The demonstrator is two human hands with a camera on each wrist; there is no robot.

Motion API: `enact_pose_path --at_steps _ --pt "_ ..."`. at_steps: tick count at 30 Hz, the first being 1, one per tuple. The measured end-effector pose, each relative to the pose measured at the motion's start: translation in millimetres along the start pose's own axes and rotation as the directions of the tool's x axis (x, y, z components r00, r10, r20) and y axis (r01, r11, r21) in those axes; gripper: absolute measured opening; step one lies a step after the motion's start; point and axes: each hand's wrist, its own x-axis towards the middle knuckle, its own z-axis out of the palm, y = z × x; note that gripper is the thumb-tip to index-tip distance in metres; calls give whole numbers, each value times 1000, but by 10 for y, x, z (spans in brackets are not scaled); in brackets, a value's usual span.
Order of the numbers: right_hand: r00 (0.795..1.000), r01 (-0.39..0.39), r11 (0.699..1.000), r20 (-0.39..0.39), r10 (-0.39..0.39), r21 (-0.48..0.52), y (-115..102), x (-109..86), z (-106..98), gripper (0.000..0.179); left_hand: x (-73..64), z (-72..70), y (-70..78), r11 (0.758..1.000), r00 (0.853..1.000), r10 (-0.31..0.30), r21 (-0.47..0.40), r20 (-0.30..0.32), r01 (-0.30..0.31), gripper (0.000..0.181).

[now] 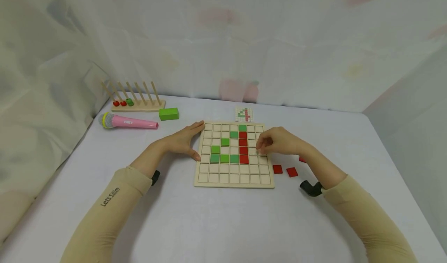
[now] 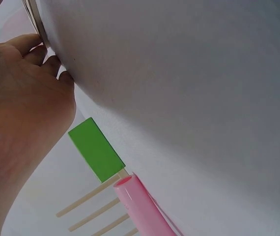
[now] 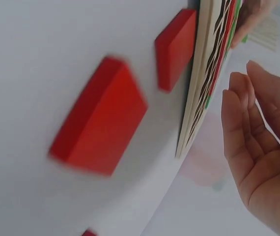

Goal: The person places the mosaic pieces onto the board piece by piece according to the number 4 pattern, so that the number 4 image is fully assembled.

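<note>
A wooden grid board [image 1: 234, 180] lies flat, with several green tiles [image 1: 225, 142] and a column of red tiles [image 1: 243, 142] set in its squares. My left hand [image 1: 181, 140] rests against the board's left edge, thumb and fingers spread apart. Over the right-hand squares hovers my right hand [image 1: 277, 141], its fingers loosely bent and the thumb near them. In the right wrist view, no tile shows between those fingers. Loose red tiles [image 1: 277, 169] lie right of the board, one partly hidden beneath the right forearm. Close up, a red tile [image 3: 100, 118] appears blurred.
Behind the board lies a small pattern card [image 1: 244, 115]. At the back left are a pegged wooden stand [image 1: 137, 107] with red and green beads, a green block [image 1: 169, 114] and a pink toy microphone [image 1: 129, 121]. Curtains hang around the table.
</note>
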Motion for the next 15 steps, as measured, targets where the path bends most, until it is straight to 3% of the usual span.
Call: enact_pose_path --at_steps 10,15 --pt "998 32 999 45 -33 31 202 -180 -73 9 -1 -1 -7 1000 1000 6 -3 -1 -6 130" --pt "998 8 999 70 -10 34 328 -253 -80 10 -10 -6 2 1000 1000 15 -15 -5 -15 130"
